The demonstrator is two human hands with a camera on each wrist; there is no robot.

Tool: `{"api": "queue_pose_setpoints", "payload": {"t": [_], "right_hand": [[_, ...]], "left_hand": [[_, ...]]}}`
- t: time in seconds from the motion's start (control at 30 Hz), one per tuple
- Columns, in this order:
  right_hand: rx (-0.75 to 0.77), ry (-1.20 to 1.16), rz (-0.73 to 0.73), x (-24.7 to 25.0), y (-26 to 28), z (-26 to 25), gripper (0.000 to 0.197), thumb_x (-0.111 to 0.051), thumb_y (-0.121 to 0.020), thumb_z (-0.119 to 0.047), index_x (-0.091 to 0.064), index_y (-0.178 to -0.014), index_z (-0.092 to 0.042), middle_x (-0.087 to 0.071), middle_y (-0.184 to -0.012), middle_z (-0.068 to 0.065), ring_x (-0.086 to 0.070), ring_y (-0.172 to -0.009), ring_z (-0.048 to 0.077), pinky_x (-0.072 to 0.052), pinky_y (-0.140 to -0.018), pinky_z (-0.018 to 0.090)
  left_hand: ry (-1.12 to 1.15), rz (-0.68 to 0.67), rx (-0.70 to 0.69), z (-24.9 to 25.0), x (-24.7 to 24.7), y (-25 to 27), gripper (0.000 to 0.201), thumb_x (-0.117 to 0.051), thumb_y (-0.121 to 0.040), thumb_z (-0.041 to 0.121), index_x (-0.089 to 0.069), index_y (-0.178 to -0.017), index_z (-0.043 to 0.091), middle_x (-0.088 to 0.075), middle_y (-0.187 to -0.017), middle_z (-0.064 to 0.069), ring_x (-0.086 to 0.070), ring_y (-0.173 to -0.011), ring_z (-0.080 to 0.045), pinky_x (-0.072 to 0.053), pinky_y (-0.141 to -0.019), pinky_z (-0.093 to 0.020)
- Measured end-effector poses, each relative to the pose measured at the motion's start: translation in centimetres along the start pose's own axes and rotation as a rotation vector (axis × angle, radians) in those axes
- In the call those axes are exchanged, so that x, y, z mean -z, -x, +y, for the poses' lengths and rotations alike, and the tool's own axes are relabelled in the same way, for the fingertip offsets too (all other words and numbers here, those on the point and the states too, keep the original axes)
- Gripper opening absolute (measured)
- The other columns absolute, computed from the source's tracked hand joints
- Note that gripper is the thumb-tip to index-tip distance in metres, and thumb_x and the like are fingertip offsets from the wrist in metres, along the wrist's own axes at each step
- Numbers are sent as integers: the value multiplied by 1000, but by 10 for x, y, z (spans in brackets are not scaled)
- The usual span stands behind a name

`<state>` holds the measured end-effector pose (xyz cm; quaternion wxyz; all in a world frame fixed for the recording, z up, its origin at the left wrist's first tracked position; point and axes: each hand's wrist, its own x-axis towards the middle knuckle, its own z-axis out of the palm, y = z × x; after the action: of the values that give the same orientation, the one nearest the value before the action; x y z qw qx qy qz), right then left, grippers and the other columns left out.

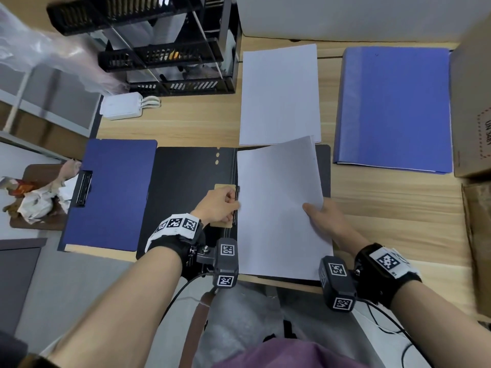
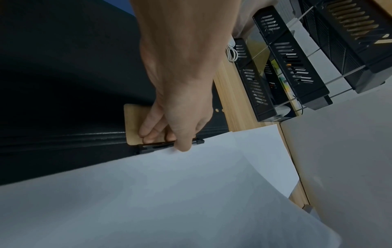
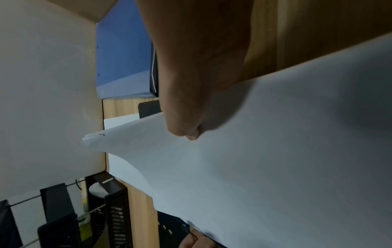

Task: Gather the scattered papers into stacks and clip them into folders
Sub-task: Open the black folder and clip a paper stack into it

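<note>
On the tabletop (image 1: pixel 186 120) the work looks partly done, to judge by how things lie. The largest item, a light blue folder (image 1: pixel 393 107) at the far right, lies closed with white sheet edges showing along its near side, so it seems already filled. A dark blue folder (image 1: pixel 111 195) at the left lies flat with its black clip (image 1: pixel 84 188) showing and no paper on it, so that one is probably still to be filled. Between them, at the near edge, a black folder (image 1: pixel 186 192) lies open, and a stack of white papers (image 1: pixel 279 208) sits on its right half, slightly skewed, with its far corner lifted. A second stack of papers (image 1: pixel 279 94) lies loose just beyond, well apart from any clip, and is not yet filed. The right hand (image 1: pixel 322 219) pinches the right edge of the near stack, thumb on top. The left hand (image 1: pixel 219 205) is curled at the folder's spine, fingers resting on the tan clip plate (image 2: pixel 135 124) and thumb pressing the black clip bar (image 2: pixel 157 145) at the paper's left edge. Whether the sheets already sit under the bar cannot be told, so this clipping is likely the step in hand.
</note>
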<state>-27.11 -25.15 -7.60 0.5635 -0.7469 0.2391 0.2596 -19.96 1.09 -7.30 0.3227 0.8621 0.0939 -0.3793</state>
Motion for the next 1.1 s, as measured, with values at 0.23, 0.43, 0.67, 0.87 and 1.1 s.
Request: {"api": "queue_pose_setpoints", "payload": {"t": [0.23, 0.43, 0.67, 0.87, 1.1], "right_hand": [[24, 10, 15, -5, 5, -8, 29, -48, -97, -19, -63, -122, -13, -69, -109, 6, -66, -99, 25, -53, -91, 41], [11, 17, 12, -3, 6, -10, 30, -49, -96, -20, -63, -122, -13, -70, -110, 6, -66, -99, 24, -52, -89, 38], [-12, -68, -24, -3, 9, -8, 30, -49, -98, -15, -59, -126, -14, -67, -114, 5, -64, -104, 25, -50, -95, 40], [-84, -142, -41, -1, 4, -2, 29, -50, -99, -16, -58, -127, -14, -66, -117, 6, -64, -106, 27, -48, -99, 45], [-121, -97, 55, 9, -4, 5, 42, -53, -95, -20, -39, -134, -13, -59, -120, 5, -59, -107, 24, -48, -97, 44]], "left_hand": [[17, 21, 13, 3, -2, 1, 12, -61, -89, 18, -57, -95, 9, -67, -90, -10, -68, -69, -20, -62, -74, -39], [-21, 35, 22, 9, -3, 2, 20, -64, -85, 20, -57, -94, 3, -70, -87, -13, -73, -75, -29, -61, -73, -42], [-93, 131, 24, 8, -10, 0, 23, -70, -76, 30, -53, -76, 15, -72, -77, -9, -73, -66, -25, -60, -76, -38], [-140, 190, 26, 9, -16, -1, 30, -72, -72, 33, -47, -67, 18, -68, -78, -5, -70, -78, -25, -58, -77, -35], [-184, 194, 60, 8, -20, -3, 31, -71, -71, 40, -49, -83, 22, -61, -95, 0, -66, -83, -27, -55, -83, -40]]}}
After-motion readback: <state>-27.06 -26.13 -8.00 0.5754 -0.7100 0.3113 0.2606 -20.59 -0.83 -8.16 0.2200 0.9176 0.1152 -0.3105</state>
